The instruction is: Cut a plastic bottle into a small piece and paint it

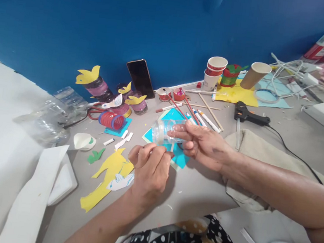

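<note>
A clear plastic bottle piece [159, 133], ringed and lying sideways, is in my right hand [206, 144]. Two of that hand's fingers reach along the plastic; whether they are inside or behind it I cannot tell. Just below and left of the piece, my left hand [152, 169] is curled closed, knuckles up, close to its rim. Anything between those fingers is hidden. Under both hands lie blue paper sheets [180, 156]. Left of my left hand are yellow paper scraps [98, 192], a white bird cutout [120, 182] and a green paper piece [96, 155].
A glue gun [250, 115] rests at right near a beige cloth [252, 147]. Markers [209, 121] and sticks lie behind the hands. A phone [141, 78] leans against the blue wall. Decorated bird rings [112, 119] stand at left, paper cups [215, 73] at the back.
</note>
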`<state>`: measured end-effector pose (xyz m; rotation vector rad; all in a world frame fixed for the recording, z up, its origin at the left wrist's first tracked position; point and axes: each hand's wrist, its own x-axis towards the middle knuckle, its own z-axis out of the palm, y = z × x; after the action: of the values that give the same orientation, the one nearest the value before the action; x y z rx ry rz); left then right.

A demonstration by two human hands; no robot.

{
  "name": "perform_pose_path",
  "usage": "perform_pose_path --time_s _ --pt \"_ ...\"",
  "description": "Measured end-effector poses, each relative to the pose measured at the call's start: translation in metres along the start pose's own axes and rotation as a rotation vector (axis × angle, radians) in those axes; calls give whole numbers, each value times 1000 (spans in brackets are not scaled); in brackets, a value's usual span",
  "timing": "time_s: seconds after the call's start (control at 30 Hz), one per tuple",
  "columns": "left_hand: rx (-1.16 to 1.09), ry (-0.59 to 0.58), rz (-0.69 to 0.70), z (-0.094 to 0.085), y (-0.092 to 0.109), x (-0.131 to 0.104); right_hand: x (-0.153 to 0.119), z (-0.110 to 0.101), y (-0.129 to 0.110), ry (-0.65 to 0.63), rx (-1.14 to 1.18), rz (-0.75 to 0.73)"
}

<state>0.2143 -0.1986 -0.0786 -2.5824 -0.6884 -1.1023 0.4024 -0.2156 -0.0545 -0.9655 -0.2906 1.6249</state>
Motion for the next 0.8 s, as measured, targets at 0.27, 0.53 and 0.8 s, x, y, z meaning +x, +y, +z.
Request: perform_pose_path --time_s 0.27,0.53,0.8 --pt "-234 -39 -37 14 -24 -8 -15 -5 -68 136 -101 -382" --pt "-862 -28 -840 -12 -52 7 2 -17 -54 -75 108 -263" --pt "-1130 81 -1271 -90 -58 -7 10 -16 -40 -56 192 -146"
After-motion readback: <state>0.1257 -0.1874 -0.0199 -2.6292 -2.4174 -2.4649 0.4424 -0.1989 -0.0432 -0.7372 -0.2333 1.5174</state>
